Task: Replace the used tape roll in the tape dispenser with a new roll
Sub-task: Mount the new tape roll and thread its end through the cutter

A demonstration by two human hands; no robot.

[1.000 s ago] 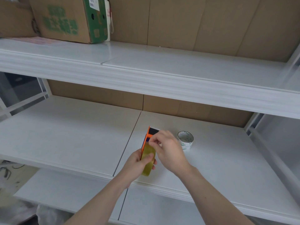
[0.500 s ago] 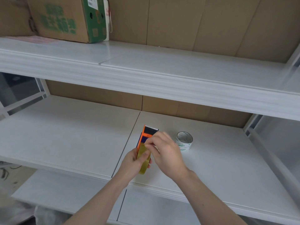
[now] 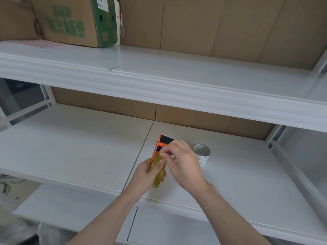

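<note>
An orange tape dispenser (image 3: 159,145) with a dark front end is held edge-on above the middle shelf (image 3: 70,145). A yellowish tape roll (image 3: 158,174) sits in it. My left hand (image 3: 144,175) grips the dispenser and roll from the left, thumb on the roll. My right hand (image 3: 184,164) pinches the top of the roll where it meets the dispenser. Whether it holds the tape end is hidden by the fingers. A white, nearly bare tape core (image 3: 201,152) stands upright on the shelf just right of my right hand.
A cardboard box with green print (image 3: 76,20) stands on the upper shelf (image 3: 159,75) at the left. Brown board lines the back. White frame bars (image 3: 292,167) close the shelf's right side. A lower shelf (image 3: 168,225) runs beneath my arms.
The dispenser, the roll and both hands have shifted slightly left and up in view. My right fingers keep working at the top of the roll. The white core stays put.
</note>
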